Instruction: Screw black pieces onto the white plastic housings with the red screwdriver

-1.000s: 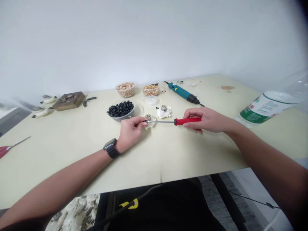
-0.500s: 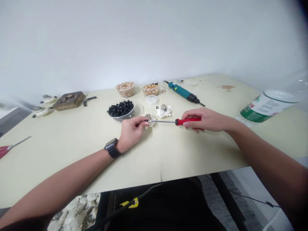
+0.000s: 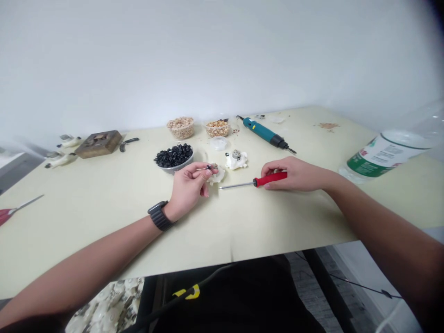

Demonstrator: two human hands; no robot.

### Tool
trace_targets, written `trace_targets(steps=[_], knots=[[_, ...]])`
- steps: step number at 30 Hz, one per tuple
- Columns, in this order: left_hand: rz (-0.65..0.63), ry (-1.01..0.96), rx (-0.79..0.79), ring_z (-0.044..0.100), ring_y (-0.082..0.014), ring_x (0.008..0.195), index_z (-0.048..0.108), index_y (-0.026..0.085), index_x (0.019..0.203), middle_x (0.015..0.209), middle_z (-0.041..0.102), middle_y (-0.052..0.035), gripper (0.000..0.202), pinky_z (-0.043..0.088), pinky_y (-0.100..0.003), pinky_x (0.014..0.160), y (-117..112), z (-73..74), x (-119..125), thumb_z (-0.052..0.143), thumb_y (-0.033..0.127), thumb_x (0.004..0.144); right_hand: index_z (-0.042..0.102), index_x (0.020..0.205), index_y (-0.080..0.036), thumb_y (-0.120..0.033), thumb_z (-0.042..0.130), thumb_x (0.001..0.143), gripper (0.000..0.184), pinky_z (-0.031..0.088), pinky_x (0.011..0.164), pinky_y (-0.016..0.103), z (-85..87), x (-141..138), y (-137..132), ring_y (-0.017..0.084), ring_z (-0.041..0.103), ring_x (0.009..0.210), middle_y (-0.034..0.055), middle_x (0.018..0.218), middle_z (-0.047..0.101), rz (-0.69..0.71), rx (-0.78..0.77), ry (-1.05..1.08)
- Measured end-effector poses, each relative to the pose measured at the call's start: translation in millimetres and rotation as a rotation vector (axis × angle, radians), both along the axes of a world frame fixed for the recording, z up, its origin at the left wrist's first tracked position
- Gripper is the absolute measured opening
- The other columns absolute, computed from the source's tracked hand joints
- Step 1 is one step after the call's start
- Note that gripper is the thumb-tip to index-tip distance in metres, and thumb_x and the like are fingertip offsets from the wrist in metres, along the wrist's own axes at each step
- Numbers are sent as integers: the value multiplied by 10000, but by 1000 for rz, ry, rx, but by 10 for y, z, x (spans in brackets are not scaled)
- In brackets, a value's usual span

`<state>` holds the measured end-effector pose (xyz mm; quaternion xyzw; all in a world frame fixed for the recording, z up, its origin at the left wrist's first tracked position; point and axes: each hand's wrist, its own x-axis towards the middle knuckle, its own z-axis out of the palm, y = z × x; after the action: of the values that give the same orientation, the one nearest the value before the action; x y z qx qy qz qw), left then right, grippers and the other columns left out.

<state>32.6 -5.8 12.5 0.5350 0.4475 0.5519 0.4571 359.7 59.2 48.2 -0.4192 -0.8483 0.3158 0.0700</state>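
My left hand, with a dark watch on the wrist, is closed in a pinch on a small dark piece held just above a white plastic part with a round metal motor. My right hand is wrapped round the red handle of a screwdriver, whose thin metal shaft lies low over the table and points left, its tip a short way right of the white part. A second white part with a motor sits just behind.
A bowl of black pieces, two tubs of tan pieces and a small clear cup stand behind. A teal electric screwdriver lies far right, a plastic bottle at right, a wooden block and red-handled tool at left.
The screwdriver tip has drawn back from the white part and dropped toward the table. My left hand has lifted slightly with a small dark piece pinched in its fingers.
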Motion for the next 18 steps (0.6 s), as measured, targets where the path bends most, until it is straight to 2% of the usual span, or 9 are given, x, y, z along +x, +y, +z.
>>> trace_targets(steps=[7, 12, 15, 18], knots=[[-51, -16, -38, 566, -73, 399, 690, 169, 991, 1032, 844, -110, 446, 474, -241, 401, -38, 5, 18, 887, 533, 825, 810, 1075, -275, -555, 762, 899, 335, 531, 871, 414, -53, -3, 21, 299, 698, 1024, 63, 1152, 770, 56, 108, 38], [-84, -59, -50, 588, -77, 399, 643, 177, 987, 1046, 845, -101, 449, 497, -239, 414, -62, 21, 70, 911, 485, 799, 810, 1087, -286, -586, 776, 890, 360, 520, 953, 470, -53, -9, 15, 336, 684, 1108, 78, 1174, 768, 52, 220, 49], [-107, -81, -59, 601, -81, 404, 605, 186, 999, 1065, 847, -103, 455, 507, -238, 425, -76, 28, 102, 909, 462, 803, 796, 1074, -284, -603, 780, 891, 368, 494, 1032, 518, -10, -56, -43, 363, 657, 1183, 88, 1202, 768, 38, 347, 123], [-135, -96, -60, 613, -88, 410, 560, 193, 974, 1065, 848, -110, 457, 509, -236, 431, -90, 18, 122, 902, 450, 813, 777, 1053, -290, -547, 707, 969, 279, 487, 1047, 511, 100, -185, -163, 344, 654, 1188, 77, 1174, 776, 23, 473, 230]])
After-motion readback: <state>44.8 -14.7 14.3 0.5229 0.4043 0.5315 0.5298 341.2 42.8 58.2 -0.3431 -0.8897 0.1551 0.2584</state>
